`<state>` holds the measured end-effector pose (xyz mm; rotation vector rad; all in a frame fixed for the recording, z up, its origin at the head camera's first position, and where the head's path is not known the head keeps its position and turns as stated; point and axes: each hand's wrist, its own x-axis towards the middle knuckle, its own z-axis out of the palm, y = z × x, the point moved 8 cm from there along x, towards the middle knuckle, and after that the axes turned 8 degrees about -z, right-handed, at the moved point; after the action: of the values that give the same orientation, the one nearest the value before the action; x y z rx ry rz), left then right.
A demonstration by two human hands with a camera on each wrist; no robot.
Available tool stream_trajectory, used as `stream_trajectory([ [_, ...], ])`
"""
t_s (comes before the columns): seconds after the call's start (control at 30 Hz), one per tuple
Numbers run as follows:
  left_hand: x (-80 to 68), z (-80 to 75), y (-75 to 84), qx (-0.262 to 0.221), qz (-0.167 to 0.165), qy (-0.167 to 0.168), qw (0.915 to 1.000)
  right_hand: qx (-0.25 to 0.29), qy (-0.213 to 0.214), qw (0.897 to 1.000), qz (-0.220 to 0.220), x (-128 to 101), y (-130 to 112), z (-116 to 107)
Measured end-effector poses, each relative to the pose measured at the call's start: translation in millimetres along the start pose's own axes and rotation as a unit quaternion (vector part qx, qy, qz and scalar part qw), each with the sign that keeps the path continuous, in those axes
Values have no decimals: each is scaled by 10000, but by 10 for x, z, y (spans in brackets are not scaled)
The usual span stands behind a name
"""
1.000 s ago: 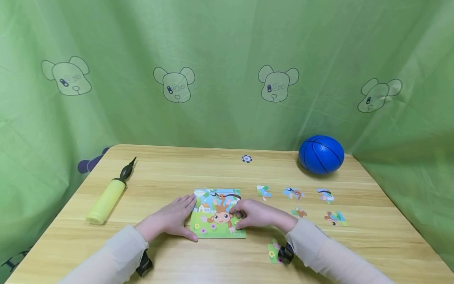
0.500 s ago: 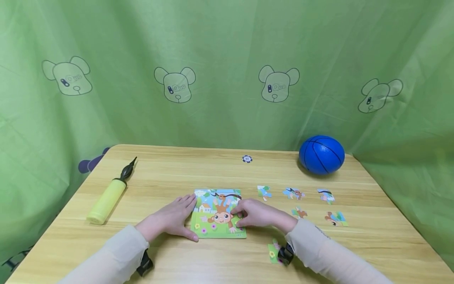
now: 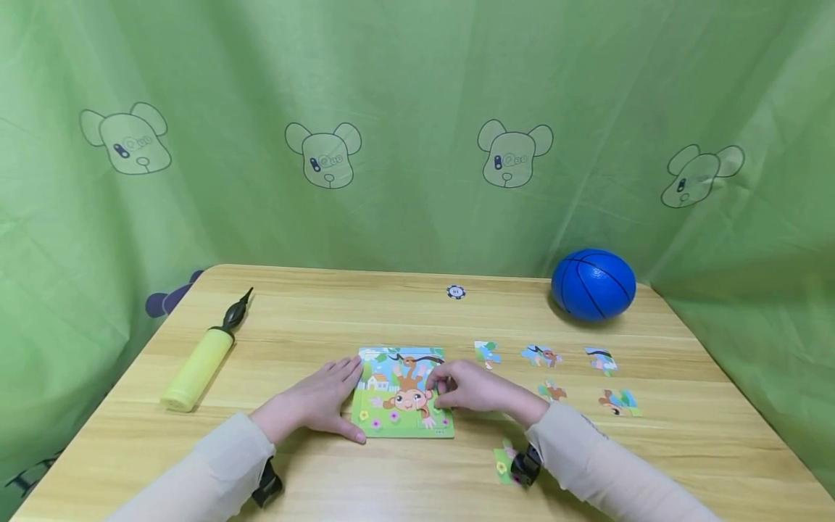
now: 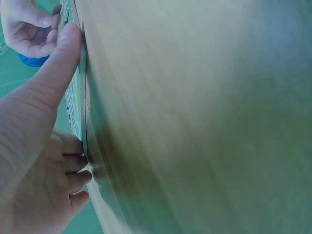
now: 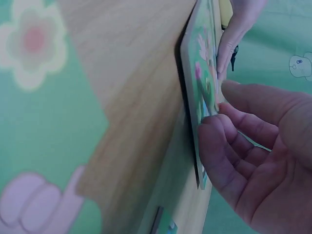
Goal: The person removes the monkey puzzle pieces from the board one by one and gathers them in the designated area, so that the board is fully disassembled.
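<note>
A jigsaw puzzle (image 3: 393, 429) with a monkey, a house and flowers lies on the table in front of me. My left hand (image 3: 320, 399) rests along its left edge, thumb near the lower corner and fingers extended. Over the right side of the puzzle, my right hand (image 3: 466, 388) pinches a puzzle piece (image 5: 207, 91), which tilts up from the board in the right wrist view. Its fingers cover part of that side. In the left wrist view, the left thumb (image 4: 57, 63) lies against the puzzle's edge.
Several loose puzzle pieces lie to the right, among them one with a bird (image 3: 540, 355) and one with a flower (image 3: 502, 464) by the right wrist. A blue ball (image 3: 593, 285) sits at the back right, a yellow hand pump (image 3: 198, 370) at left, a round chip (image 3: 456, 291) at back.
The right fingers have shifted slightly up from the board, and the pinched piece has lifted a little, a seam now showing on the monkey's face. The left hand has stayed in place.
</note>
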<state>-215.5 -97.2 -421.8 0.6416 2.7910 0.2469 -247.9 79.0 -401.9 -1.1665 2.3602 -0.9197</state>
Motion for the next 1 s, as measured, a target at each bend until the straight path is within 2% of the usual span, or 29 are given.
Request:
stream_trajectory([
  [0.4, -6, -9, 10, 11, 14, -6, 10000, 1299, 277, 9910, 160, -4, 71, -15],
  [0.73, -7, -12, 8, -15, -21, -20, 10000, 1539, 392, 9867, 336, -28, 83, -54],
  [1.0, -19, -25, 24, -45, 20, 2, 10000, 1634, 599, 9838, 423, -187, 180, -247],
])
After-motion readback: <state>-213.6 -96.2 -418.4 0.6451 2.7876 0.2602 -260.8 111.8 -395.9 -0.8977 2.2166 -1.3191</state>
